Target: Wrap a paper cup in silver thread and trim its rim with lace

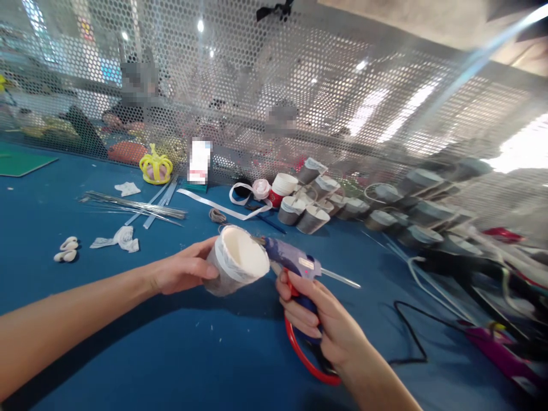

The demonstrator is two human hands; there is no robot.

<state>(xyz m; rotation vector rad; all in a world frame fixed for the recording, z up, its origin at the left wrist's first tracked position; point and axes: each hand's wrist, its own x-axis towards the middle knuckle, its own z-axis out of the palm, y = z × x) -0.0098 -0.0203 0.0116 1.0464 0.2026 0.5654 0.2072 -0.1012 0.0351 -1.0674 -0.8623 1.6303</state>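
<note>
My left hand (190, 266) is closed around the side of a grey cup (233, 265) with a white band at its rim. The cup is tilted, its pale inside facing up and toward the right. In my right hand (314, 317) is a blue-purple glue gun (295, 258) with a red trigger; a clear glue stick (342, 278) pokes out of its back. The gun's nozzle is at the cup's rim; whether they touch I cannot tell. Below my right hand shows a red loop (306, 365), partly hidden by the hand.
Grey cups (312, 220) with white rims cluster at the back right. Behind stands a perforated metal screen (240, 74). On the left lie thin wires (137, 205) and white fabric scraps (124, 238). A black cord (411, 331) runs toward a purple power strip (499, 348).
</note>
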